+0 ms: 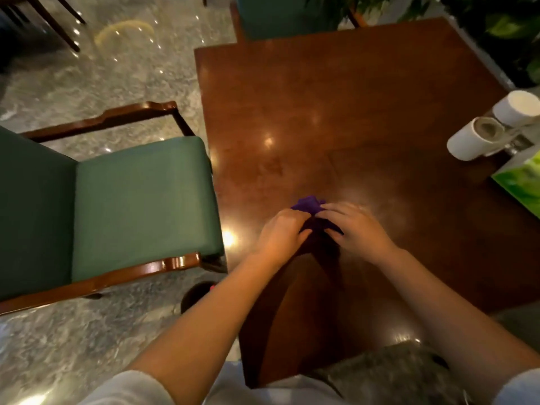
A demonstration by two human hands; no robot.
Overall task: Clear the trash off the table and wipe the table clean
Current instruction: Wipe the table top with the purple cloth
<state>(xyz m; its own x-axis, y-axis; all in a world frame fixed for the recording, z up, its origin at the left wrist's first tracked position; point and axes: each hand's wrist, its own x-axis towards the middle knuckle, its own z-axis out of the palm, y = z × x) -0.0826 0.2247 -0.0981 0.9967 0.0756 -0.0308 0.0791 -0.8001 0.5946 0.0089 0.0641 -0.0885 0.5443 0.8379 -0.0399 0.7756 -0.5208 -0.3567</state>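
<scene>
Standing over: a dark brown wooden table (350, 97), and I am looking down at its glossy top, which is reflecting ceiling lights.
Floor: grey marbled floor (102, 83) is showing to my left and beneath me.
Chair: a green-cushioned chair (140, 200) with a dark wood frame is sitting just beside the table's left edge.
Plants: green leaves (508, 27) are showing beyond the far right corner.
Right edge items: a green tissue box (520, 179) is lying at the table's right edge; two white cylindrical containers (479, 138) are standing near it, the nearer one open-topped.
Left hand (280, 232): I am curling my fingers around the near left side of the cloth, gripping it.
Right hand (356, 226): I am pinching the cloth's right side, fingers bent and close together; motion blur is softening the fingertips.
Cloth: a purple cloth (309, 206) is bunching up between my two hands, on the table's near middle, its far edge sticking out past my knuckles.
</scene>
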